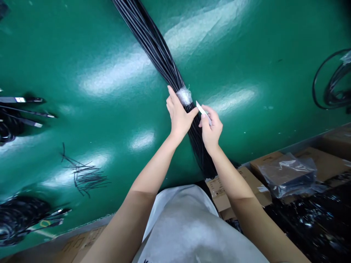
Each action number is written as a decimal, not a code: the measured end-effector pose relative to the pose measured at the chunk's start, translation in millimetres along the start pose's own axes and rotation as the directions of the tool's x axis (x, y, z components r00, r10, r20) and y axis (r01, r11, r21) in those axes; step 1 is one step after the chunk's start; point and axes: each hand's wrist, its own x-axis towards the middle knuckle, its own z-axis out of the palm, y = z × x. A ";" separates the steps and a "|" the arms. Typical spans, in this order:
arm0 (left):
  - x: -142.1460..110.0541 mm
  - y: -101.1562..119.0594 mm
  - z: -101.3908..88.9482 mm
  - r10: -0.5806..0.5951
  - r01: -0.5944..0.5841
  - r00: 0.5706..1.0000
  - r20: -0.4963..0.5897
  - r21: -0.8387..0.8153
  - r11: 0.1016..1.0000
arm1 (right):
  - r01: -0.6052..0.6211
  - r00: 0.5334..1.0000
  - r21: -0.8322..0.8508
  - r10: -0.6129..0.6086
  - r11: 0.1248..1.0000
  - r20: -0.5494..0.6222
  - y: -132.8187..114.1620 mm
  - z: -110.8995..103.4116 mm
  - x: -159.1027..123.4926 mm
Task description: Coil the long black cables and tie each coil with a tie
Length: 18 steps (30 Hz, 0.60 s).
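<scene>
A long bundle of black cables [153,42] runs from the top of the view down toward my body. Clear plastic wrap [184,96] binds it near the middle. My left hand [179,115] grips the bundle just below the wrap, with its thumb across the cables and its fingers along the left side. Held in my right hand [211,128] is a small white-handled utility knife [203,112]. Its tip points up and left, close to my left thumb and the lower edge of the wrap. The cables' lower end partly disappears behind my right forearm.
Short black ties [87,176] lie scattered on the green table [117,146]. Coiled cables [22,217] and USB cable ends [20,99] sit at the left, another coil [333,86] at the right. Cardboard boxes [253,186] and a clear plastic bag [287,173] are below the table edge.
</scene>
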 end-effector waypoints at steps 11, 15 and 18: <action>7.0 -8.0 -27.5 -0.095 0.135 0.982 0.166 -0.257 0.957 | 0.207 0.977 -0.177 -0.212 0.962 -0.008 -3.3 11.6 0.1; 3.5 -8.3 -26.0 -0.094 0.131 0.984 0.152 -0.255 0.958 | 0.242 0.970 -0.179 -0.238 0.954 0.046 -3.3 10.9 0.8; 1.3 -5.5 -25.0 -0.121 0.155 0.984 0.130 -0.302 0.941 | 0.243 0.968 -0.205 -0.225 0.948 0.108 -4.7 11.1 1.2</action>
